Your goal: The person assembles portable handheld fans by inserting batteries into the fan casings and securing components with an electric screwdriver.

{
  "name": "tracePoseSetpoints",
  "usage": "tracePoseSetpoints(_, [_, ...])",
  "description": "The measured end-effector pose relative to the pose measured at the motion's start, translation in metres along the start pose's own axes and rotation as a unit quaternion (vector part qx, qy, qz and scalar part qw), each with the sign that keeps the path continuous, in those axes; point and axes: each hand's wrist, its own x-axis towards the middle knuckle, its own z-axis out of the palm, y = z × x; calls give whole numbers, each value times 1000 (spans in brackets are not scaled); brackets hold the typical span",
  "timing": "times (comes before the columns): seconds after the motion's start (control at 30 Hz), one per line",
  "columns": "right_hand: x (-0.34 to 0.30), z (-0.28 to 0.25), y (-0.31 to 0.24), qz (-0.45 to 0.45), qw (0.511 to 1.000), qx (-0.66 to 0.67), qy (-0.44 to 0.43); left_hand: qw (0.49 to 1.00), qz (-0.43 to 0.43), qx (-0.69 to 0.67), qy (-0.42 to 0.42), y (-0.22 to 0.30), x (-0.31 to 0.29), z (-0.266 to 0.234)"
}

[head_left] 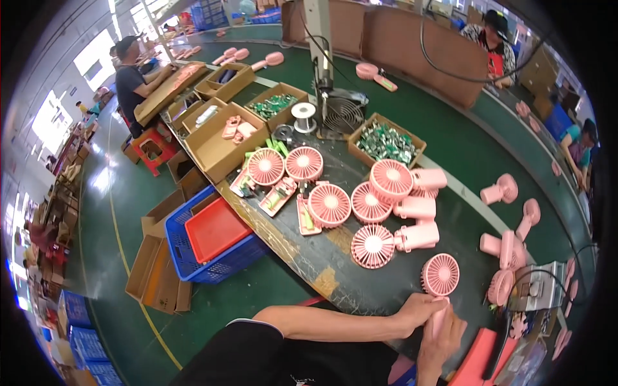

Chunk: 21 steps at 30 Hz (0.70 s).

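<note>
Nearest us, our black sleeve [248, 344] leads to our left hand [415, 315], clamped with our right hand [444, 341] on a pink fan [441, 275] at the workbench [360, 280], probably for steadiness. Beyond, other fans [371, 204] lie grouped, seemingly for easy reach; a box of circuit boards [370, 156] likely keeps loose parts together.
</note>
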Motion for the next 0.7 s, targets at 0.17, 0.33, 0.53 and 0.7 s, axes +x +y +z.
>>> tracePoseSetpoints(0.17, [-6, 1, 17, 221, 889, 400, -17, 993, 88, 81, -14, 8, -7, -11])
tracePoseSetpoints(0.33, [7, -44, 42, 275, 667, 607, -334, 928, 249, 254, -108, 38, -42, 2])
tracePoseSetpoints(0.53, [-3, -25, -7, 315, 719, 576, -229, 934, 168, 282, -142, 72, -75, 5])
tracePoseSetpoints(0.7, [-35, -9, -10, 336, 545, 738, -211, 911, 238, 291, -168, 52, -65, -4])
